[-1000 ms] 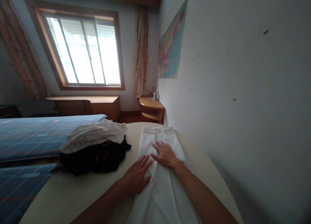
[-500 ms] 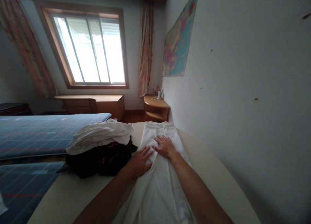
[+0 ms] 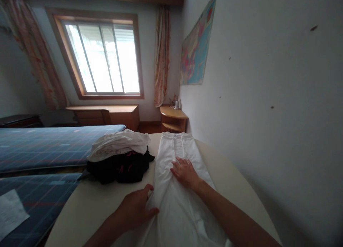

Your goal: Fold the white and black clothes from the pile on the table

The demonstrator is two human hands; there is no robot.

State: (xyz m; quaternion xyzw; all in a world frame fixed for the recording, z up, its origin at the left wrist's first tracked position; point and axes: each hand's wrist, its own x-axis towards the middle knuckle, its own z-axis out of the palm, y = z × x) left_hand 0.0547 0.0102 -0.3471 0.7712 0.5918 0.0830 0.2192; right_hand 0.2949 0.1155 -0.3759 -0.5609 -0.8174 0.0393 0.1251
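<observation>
The white garment (image 3: 168, 182) lies lengthwise on the rounded, pale bench (image 3: 93, 207), its gathered waistband at the far end and its near part running out of view. The person's right hand (image 3: 186, 174) rests on the middle of it, palm down, fingers spread and grasping nothing. The left hand (image 3: 135, 209) is nearer, at the garment's left edge, thumb and forefinger apart; whether it pinches any fabric cannot be told, since the other fingers are hidden.

To the left of the garment, near the bench's far left edge, a crumpled white cloth (image 3: 120, 145) sits on top of a black cloth (image 3: 120, 170) with pink marks. Farther left are blue checked mattresses (image 3: 48, 143), the nearer one bearing a white sheet (image 3: 12, 213).
</observation>
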